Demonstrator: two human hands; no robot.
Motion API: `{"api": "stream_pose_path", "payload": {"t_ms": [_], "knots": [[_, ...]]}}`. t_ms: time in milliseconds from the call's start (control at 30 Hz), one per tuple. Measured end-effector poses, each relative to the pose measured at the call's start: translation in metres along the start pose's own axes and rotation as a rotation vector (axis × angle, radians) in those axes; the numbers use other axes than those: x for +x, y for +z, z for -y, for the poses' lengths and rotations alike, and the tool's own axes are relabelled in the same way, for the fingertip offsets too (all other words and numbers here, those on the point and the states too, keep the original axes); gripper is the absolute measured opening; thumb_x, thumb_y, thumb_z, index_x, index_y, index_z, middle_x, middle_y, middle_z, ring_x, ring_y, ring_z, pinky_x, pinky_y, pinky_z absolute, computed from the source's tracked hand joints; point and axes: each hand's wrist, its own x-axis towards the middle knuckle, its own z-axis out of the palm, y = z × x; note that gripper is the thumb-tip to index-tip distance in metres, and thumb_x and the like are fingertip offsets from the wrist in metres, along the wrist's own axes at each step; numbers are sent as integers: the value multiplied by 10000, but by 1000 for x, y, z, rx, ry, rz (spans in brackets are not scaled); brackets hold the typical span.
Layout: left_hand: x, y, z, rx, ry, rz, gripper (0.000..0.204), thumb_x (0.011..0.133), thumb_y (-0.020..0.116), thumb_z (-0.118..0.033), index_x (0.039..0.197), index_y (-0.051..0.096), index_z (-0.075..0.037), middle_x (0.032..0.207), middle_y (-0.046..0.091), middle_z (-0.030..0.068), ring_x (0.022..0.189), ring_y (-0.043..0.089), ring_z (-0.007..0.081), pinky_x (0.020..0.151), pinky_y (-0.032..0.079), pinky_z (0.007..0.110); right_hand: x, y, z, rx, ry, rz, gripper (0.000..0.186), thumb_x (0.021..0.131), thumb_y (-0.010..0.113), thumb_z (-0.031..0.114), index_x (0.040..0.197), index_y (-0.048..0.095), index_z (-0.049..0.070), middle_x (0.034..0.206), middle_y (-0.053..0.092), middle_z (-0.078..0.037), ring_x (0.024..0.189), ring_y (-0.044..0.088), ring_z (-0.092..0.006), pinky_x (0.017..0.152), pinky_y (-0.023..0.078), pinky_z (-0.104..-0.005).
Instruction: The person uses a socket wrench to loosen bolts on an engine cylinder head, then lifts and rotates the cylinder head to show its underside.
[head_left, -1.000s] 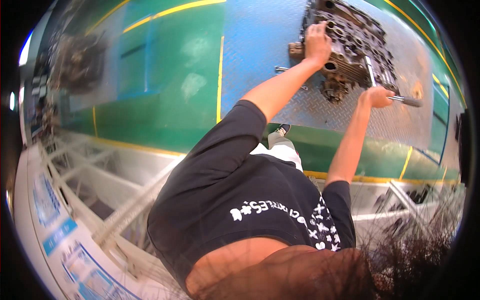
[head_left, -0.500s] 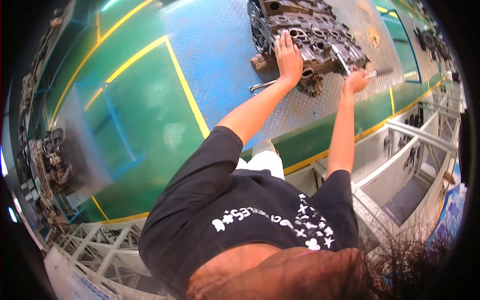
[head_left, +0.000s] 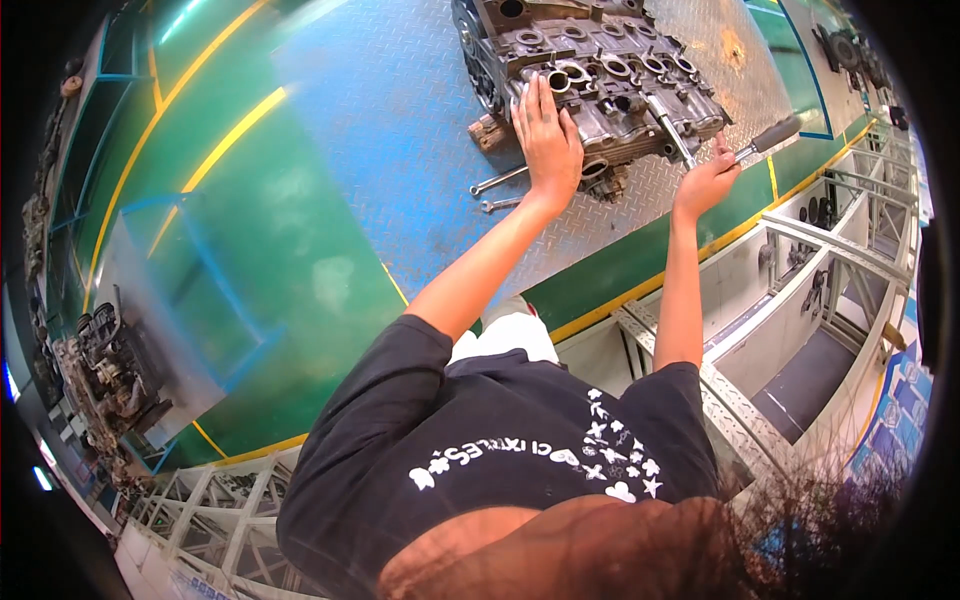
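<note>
A dark metal engine block, with a row of round openings along its top, lies on a metal plate floor. My left hand rests flat on its near left edge, fingers stretched out and holding nothing. At the near right corner, my right hand is closed around a ratchet wrench, whose dark handle points off to the right. A silver extension bar runs from the ratchet to the block's top; its far end is hard to make out there. Two spanners lie beside my left wrist, the upper spanner and the lower spanner.
A wooden block sits under the engine's left end. The blue and silver tread plate borders green floor with yellow lines. Light metal framing stands at the near right. Another engine is at the far left.
The ratchet handle, blurred before, now points further up and to the right in my right hand. My left hand stays on the block. The view has shifted, and a second spanner now shows.
</note>
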Motion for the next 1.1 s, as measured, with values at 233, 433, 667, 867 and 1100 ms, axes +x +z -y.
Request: {"api": "stream_pose_path", "payload": {"t_ms": [233, 433, 667, 867, 1100], "knots": [[0, 2, -5, -4, 6, 12, 629, 990, 549, -95, 1571, 338, 21, 1585, 394, 213, 1470, 366, 375, 1245, 210, 555, -5, 0, -17, -52, -437, -5, 342, 1122, 356, 245, 1201, 524, -42, 1314, 690, -160, 1223, 665, -349, 856, 580, -427], [-2, 0, -3, 1, -3, 12, 620, 1002, 538, -111, 1573, 336, 20, 1579, 403, 209, 1469, 365, 375, 1247, 201, 560, -10, 10, 10, -80, -312, -85, 362, 1116, 378, 212, 1175, 569, -89, 1264, 717, -172, 1194, 673, -341, 969, 534, -408], [-1, 1, -5, 5, 1, -26, 589, 992, 565, -87, 1544, 390, 20, 1545, 432, 223, 1437, 402, 403, 1226, 239, 559, -16, 16, -2, 3, -374, -78, 356, 1120, 366, 214, 1228, 533, -81, 1329, 675, -194, 1229, 659, -364, 954, 582, -416], [0, 3, -7, -10, -7, -24, 587, 992, 567, -88, 1546, 397, 9, 1535, 449, 219, 1429, 413, 398, 1228, 237, 555, 6, 1, -5, 69, -90, -49, 355, 1113, 368, 200, 1195, 572, -79, 1290, 688, -209, 1154, 696, -366, 929, 583, -417], [0, 2, -5, 20, 8, -34, 577, 992, 568, -93, 1539, 410, 7, 1538, 450, 214, 1433, 413, 394, 1229, 238, 555, -14, 12, -9, -29, -503, -65, 341, 1116, 405, 224, 1128, 570, -74, 1201, 730, -187, 1122, 712, -338, 904, 568, -406]]}}
